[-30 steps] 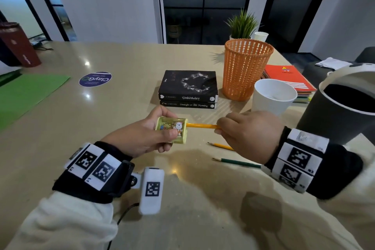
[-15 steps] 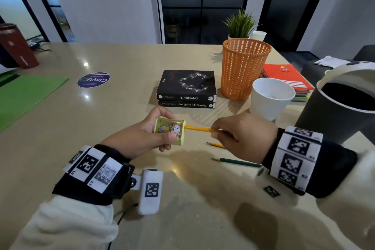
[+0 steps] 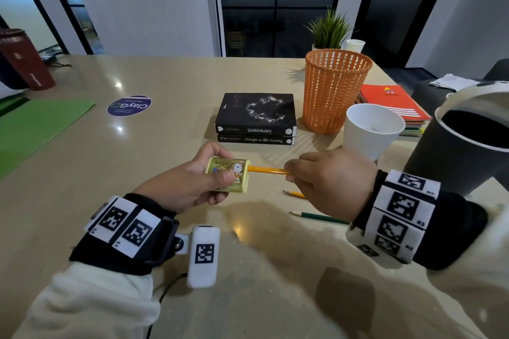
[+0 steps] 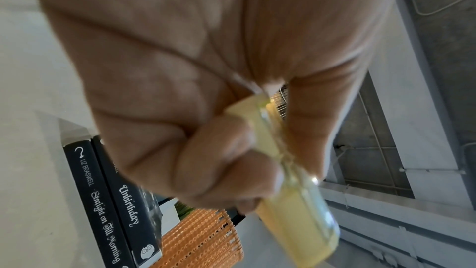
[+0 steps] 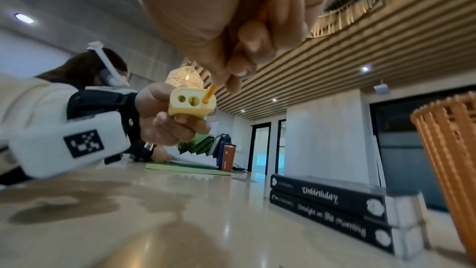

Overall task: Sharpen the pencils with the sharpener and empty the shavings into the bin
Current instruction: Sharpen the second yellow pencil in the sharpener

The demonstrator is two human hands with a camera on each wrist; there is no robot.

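Fingers of the left hand [image 3: 192,184] curl round a boxy pale-yellow plastic sharpener [image 3: 230,177] with a glossy cartoon sticker, held above the smooth beige tabletop [image 3: 165,77]. The right hand [image 3: 327,181] pinches a slim orange wooden pencil [image 3: 268,170], its tip inside one round hole of the sharpener.

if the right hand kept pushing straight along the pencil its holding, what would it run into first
Probably the yellow-green box sharpener held by the left hand: the right hand pinches the orange pencil, whose tip already sits in its end hole.
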